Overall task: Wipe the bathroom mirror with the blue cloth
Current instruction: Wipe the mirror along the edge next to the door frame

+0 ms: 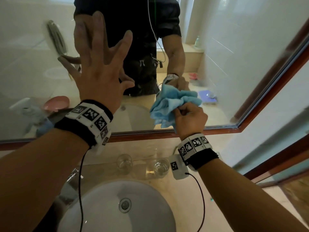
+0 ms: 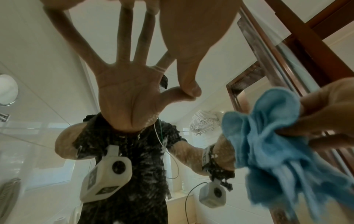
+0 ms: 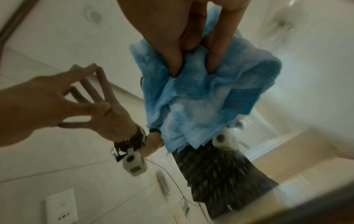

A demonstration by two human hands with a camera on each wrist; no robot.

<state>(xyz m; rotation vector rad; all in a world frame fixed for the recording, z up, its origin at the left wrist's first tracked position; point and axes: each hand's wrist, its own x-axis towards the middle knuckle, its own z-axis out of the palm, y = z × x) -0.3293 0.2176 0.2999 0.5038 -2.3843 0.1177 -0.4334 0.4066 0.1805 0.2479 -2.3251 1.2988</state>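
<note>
The mirror (image 1: 234, 56) has a red-brown wooden frame (image 1: 150, 133) and hangs above the counter. My left hand (image 1: 100, 67) is spread wide, its straight fingertips pressed flat against the glass at the upper left; the left wrist view shows the thumb (image 2: 187, 72) meeting its reflection. My right hand (image 1: 190, 119) grips the bunched blue cloth (image 1: 167, 106) low on the mirror, right of centre, where the cloth meets its own reflection. In the right wrist view my fingers (image 3: 172, 57) dig into the cloth (image 3: 191, 98). The left wrist view also catches the cloth (image 2: 268, 136).
Two clear glasses (image 1: 124, 163) (image 1: 161, 167) stand on the beige counter just below the mirror's lower edge. A round white sink (image 1: 103, 206) lies under my arms, with a chrome tap (image 1: 71, 178) at its left. Cables hang from both wristbands.
</note>
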